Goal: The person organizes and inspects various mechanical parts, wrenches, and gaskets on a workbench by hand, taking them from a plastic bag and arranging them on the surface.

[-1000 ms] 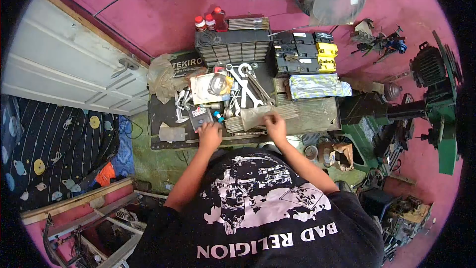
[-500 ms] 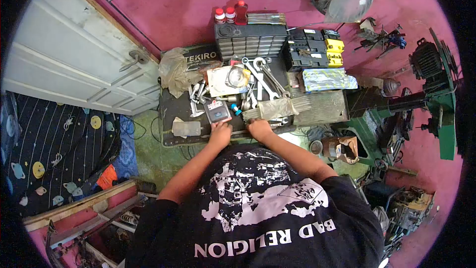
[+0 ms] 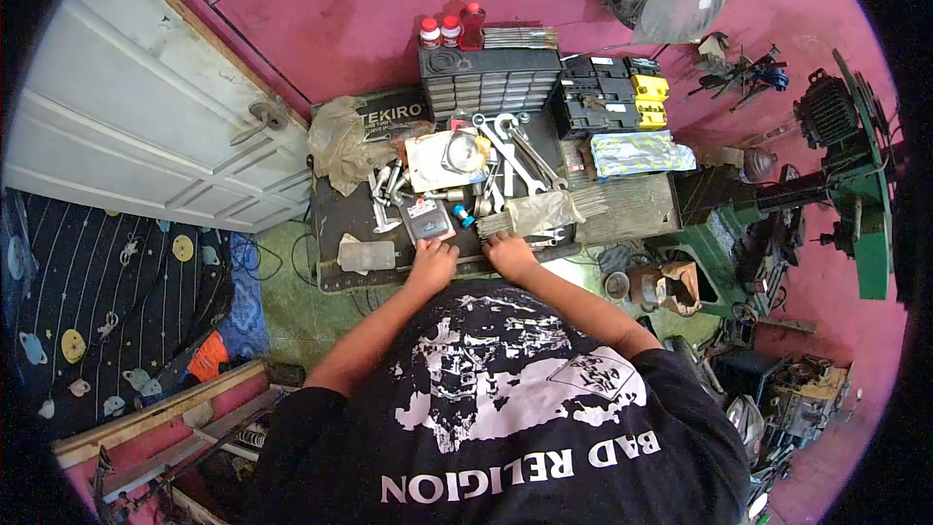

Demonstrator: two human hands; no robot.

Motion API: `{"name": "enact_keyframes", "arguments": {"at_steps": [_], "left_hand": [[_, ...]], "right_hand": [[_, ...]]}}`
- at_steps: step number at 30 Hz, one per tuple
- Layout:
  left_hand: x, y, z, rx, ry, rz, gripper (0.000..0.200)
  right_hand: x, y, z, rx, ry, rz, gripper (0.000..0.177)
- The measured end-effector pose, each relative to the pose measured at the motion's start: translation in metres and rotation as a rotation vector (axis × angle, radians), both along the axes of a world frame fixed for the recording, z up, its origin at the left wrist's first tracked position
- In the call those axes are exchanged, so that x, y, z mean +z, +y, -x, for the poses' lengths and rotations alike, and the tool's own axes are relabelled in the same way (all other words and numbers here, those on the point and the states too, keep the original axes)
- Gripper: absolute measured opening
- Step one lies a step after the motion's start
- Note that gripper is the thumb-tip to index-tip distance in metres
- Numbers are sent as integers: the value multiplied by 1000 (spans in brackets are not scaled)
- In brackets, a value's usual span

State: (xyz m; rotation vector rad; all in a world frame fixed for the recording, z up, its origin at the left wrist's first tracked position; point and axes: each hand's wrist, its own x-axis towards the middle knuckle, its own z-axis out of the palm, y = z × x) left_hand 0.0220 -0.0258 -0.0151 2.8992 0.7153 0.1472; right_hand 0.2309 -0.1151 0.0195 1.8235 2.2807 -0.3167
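My left hand [image 3: 434, 261] rests at the front edge of the dark workbench [image 3: 340, 224], just below a dark grey case [image 3: 427, 220]; its fingers are bent and too small to read clearly. My right hand [image 3: 507, 253] lies at the same edge, by the end of a bundle of thin rods [image 3: 498, 223] in a plastic wrap [image 3: 544, 212]. Whether it holds anything is hidden. Between the hands and a little above them is a blue-capped piece [image 3: 463, 215]. Large wrenches [image 3: 520, 165] lie beyond the rods.
A drawer cabinet [image 3: 491, 87] stands at the bench's back, with black and yellow cases [image 3: 603, 102] to its right. Clear plastic box [image 3: 367, 255] lies at front left. A white door [image 3: 146, 107] is at left, a green machine [image 3: 872, 253] at right.
The camera view has shifted slightly. Both hands remain at the bench's front edge, with only a slight change in the left fingers.
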Motion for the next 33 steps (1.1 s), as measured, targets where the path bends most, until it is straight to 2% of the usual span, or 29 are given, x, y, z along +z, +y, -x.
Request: {"name": "enact_keyframes", "arguments": {"at_steps": [5,9,16,22,24,25,33], "left_hand": [[7,-2,1,67,-83,32,11],[9,0,3,98,-53,80,12],[13,0,0,93,18,63,16],[10,1,0,102,-14,95,15],[10,1,0,106,-45,100,14],[14,1,-2,132,-13,106,10],[13,3,-1,141,63,145,15]], "right_hand": [[-6,-5,4,-67,43,-35,24],[-3,-5,0,-103,82,-8,24],[-10,8,-3,-6,-8,32,19],[-12,4,-7,49,51,-54,17],[-8,3,-8,27,86,-152,17],[-5,4,-8,28,87,-153,17],[-10,9,-10,37,35,-39,19]]}}
